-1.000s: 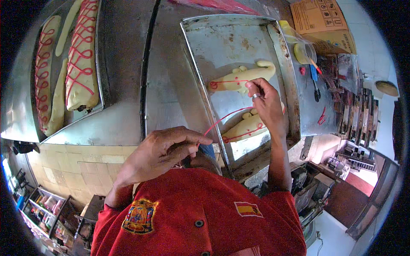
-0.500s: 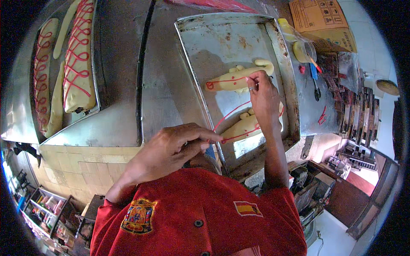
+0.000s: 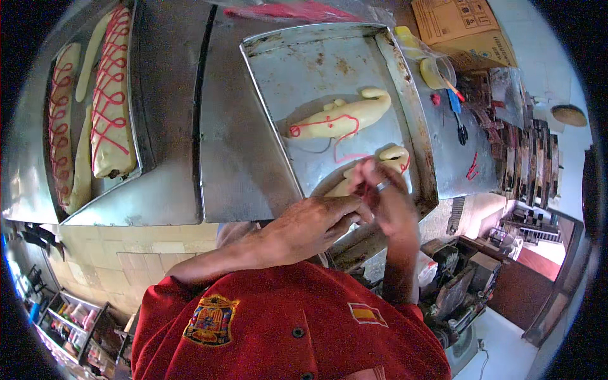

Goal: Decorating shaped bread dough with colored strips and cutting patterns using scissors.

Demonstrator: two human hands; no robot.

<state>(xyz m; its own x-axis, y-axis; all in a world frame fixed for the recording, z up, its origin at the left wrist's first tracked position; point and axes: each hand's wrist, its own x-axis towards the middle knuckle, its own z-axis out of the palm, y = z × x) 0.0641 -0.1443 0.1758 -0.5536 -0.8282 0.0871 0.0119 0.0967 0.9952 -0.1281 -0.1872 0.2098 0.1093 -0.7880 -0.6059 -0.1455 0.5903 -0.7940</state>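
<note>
Shirt: red (image 3: 272, 316), with an embroidered badge on the chest.
Left hand: reaches in over the near edge of the baking tray (image 3: 402, 95), fingers and thumb drawn close together (image 3: 316, 225); whether they pinch anything, one cannot tell.
Right hand: curled and blurred (image 3: 386, 196), just beside the left fingertips, above the tray's near right part; its grip cannot be made out.
Lower dough: pale, with a curled end (image 3: 392, 154), lying toward the tray's near right corner, mostly hidden by both hands.
Red strand: coiled at the upper dough's left end, it runs along the top, bends down over the side and reaches the right hand's fingertips (image 3: 356, 126).
Upper dough: across the tray's middle, its hooked end toward the right wall (image 3: 373, 113).
Second tray: at the bench's left (image 3: 140, 126), carrying a long loaf with red loops (image 3: 113, 107).
Bench, right edge: red scraps (image 3: 472, 166), then a cup (image 3: 434, 75).
Far right corner: cardboard box (image 3: 456, 25).
</note>
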